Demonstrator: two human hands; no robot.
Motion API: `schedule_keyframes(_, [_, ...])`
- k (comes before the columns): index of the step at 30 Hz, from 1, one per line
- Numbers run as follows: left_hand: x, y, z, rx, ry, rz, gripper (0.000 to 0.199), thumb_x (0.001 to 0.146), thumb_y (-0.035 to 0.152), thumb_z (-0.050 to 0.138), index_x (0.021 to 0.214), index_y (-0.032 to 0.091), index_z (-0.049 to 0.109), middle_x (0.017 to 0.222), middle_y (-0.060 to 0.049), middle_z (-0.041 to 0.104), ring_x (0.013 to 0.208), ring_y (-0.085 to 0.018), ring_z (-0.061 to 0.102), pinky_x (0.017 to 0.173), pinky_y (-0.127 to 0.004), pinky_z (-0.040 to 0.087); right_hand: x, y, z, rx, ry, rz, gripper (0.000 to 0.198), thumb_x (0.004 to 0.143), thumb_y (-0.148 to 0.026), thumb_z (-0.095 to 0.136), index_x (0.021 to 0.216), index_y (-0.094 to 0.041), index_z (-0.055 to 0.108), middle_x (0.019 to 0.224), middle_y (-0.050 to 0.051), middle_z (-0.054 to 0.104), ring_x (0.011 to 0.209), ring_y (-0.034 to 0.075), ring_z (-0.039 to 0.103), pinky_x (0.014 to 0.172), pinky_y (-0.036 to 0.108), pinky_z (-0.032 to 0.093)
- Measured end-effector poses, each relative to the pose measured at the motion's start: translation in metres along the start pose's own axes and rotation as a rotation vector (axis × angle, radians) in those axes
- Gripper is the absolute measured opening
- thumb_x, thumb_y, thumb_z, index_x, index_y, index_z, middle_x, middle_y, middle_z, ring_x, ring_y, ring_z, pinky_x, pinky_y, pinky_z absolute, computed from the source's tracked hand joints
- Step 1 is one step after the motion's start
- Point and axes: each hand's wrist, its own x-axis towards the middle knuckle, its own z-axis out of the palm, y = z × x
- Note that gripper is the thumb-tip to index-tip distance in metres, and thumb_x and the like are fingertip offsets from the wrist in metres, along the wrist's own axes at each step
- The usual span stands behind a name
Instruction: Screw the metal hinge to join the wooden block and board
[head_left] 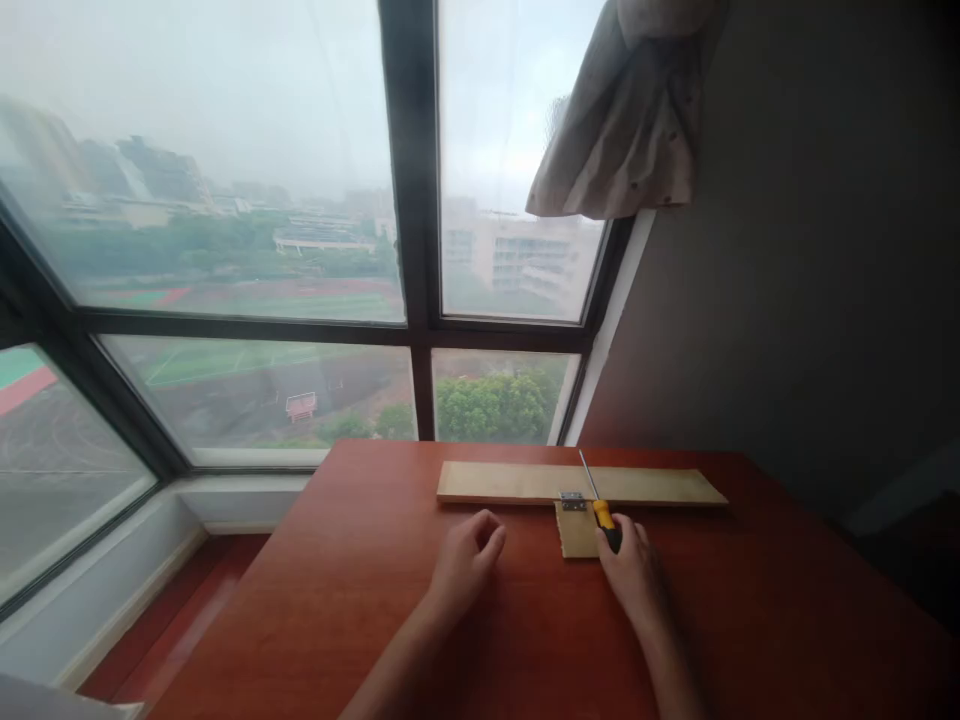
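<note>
My right hand (pixel 630 560) is closed around a screwdriver (pixel 602 514) with a yellow and black handle. Its metal shaft points up and away, crossing over a long pale wooden board (pixel 510 482). A metal hinge (pixel 572 501) lies where the long board meets a small wooden piece (pixel 577 535). Left of that small piece, my left hand (pixel 469 555) rests near the table surface with fingers curled and thumb close to the forefinger. Whether anything small is between those fingertips is hidden.
Everything lies on a reddish-brown table (pixel 360 560). Behind it stand large windows with dark frames (pixel 422 330), looking out over a sports field. A gathered curtain (pixel 630 120) hangs at the upper right, beside a grey wall (pixel 795 260).
</note>
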Motion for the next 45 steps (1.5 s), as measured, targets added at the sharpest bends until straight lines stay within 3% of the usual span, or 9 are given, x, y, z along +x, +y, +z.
schedule_keyframes(5, [0.016,0.016,0.011,0.327,-0.042,0.141,0.021,0.086,0.033,0.051,0.1,0.02,0.06,0.1,-0.009,0.064,0.092,-0.022,0.059,0.08,-0.032,0.043,0.005,-0.001,-0.004,0.215,0.014,0.094,0.034,0.076,-0.044,0.05,0.094,-0.019,0.064,0.096,0.013,0.061,0.089,0.028,0.059,0.075,0.036,0.043])
schedule_keyframes(9, [0.044,0.022,0.024,0.679,-0.05,0.223,0.044,0.083,0.036,0.058,0.124,0.02,0.05,0.126,-0.015,0.055,0.116,-0.03,0.05,0.096,-0.044,0.038,0.009,-0.002,0.001,0.343,0.041,0.172,0.046,0.076,-0.053,0.048,0.1,-0.016,0.064,0.102,0.014,0.064,0.093,0.029,0.06,0.079,0.036,0.045])
schedule_keyframes(12, [0.065,0.018,0.036,0.849,-0.069,0.296,0.06,0.078,0.042,0.065,0.131,0.021,0.045,0.139,-0.016,0.046,0.128,-0.033,0.04,0.107,-0.05,0.026,0.009,-0.003,0.006,0.466,0.008,0.254,0.054,0.077,-0.059,0.047,0.104,-0.014,0.063,0.084,0.01,0.068,0.073,0.025,0.064,0.065,0.033,0.049])
schedule_keyframes(14, [0.077,0.012,0.043,0.913,-0.106,0.305,0.066,0.075,0.045,0.069,0.132,0.022,0.044,0.143,-0.017,0.042,0.132,-0.035,0.035,0.107,-0.053,0.023,0.009,-0.004,0.009,0.538,-0.02,0.293,0.056,0.076,-0.061,0.049,0.103,-0.014,0.063,0.073,0.006,0.068,0.063,0.023,0.064,0.056,0.03,0.047])
schedule_keyframes(18, [0.092,0.002,0.052,0.938,-0.161,0.291,0.076,0.069,0.056,0.072,0.131,0.022,0.045,0.141,-0.018,0.042,0.132,-0.038,0.034,0.106,-0.055,0.022,0.008,-0.008,0.007,0.644,-0.038,0.32,0.056,0.073,-0.061,0.056,0.101,-0.013,0.065,0.074,0.006,0.069,0.061,0.021,0.064,0.048,0.026,0.044])
schedule_keyframes(24, [0.097,-0.001,0.048,0.913,-0.176,0.296,0.058,0.08,0.052,0.063,0.128,0.024,0.047,0.128,-0.014,0.051,0.119,-0.034,0.044,0.1,-0.049,0.027,0.007,-0.014,0.0,0.729,-0.039,0.343,0.056,0.069,-0.061,0.061,0.098,-0.012,0.066,0.069,0.004,0.066,0.058,0.019,0.061,0.044,0.024,0.04])
schedule_keyframes(30, [0.089,-0.002,0.027,0.895,-0.187,0.3,0.056,0.079,0.055,0.063,0.125,0.026,0.05,0.119,-0.011,0.056,0.11,-0.03,0.049,0.094,-0.042,0.032,0.002,-0.021,-0.006,0.758,-0.022,0.342,0.06,0.071,-0.062,0.062,0.104,-0.012,0.065,0.062,0.001,0.062,0.054,0.016,0.055,0.045,0.023,0.04])
schedule_keyframes(40, [0.038,-0.018,-0.053,0.86,-0.221,0.285,0.057,0.078,0.054,0.064,0.128,0.028,0.052,0.124,-0.01,0.057,0.116,-0.03,0.048,0.097,-0.04,0.033,-0.007,-0.041,-0.011,0.822,-0.091,0.275,0.062,0.07,-0.066,0.063,0.102,-0.012,0.064,0.059,-0.001,0.057,0.049,0.012,0.046,0.043,0.023,0.035])
schedule_keyframes(45, [0.019,-0.027,-0.077,0.859,-0.227,0.274,0.061,0.076,0.053,0.067,0.13,0.029,0.051,0.128,-0.009,0.056,0.117,-0.031,0.048,0.098,-0.042,0.034,-0.011,-0.047,-0.012,0.86,-0.14,0.23,0.052,0.074,-0.061,0.063,0.097,-0.014,0.064,0.057,-0.003,0.054,0.048,0.011,0.042,0.043,0.023,0.033])
